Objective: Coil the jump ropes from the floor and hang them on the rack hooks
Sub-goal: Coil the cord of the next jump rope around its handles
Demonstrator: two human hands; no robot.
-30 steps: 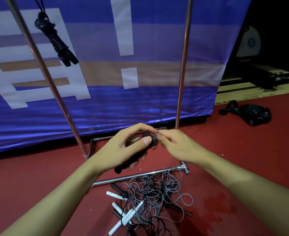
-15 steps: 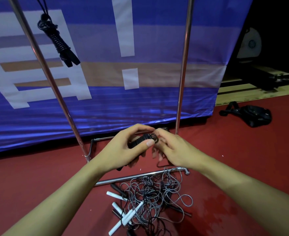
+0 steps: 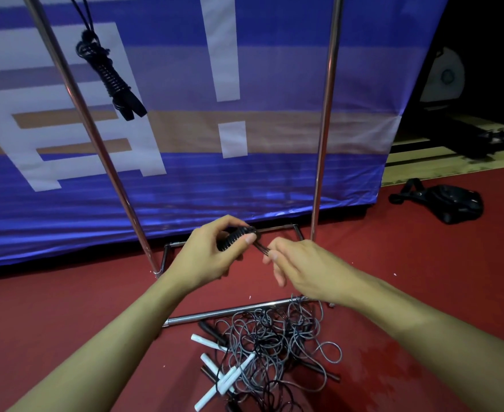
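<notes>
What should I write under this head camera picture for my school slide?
Left hand grips a coiled black rope while right hand pinches its loose end, above tangled ropes.

I am seeing one coiled rope in my hands, one hanging bundle, one tangled pile, and two rack poles.

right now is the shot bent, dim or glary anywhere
Head view: wide-angle bend bows the left rack pole; light is dim, the far right almost black; glare streaks the banner; the rope pile and both hands read sharp.
</notes>
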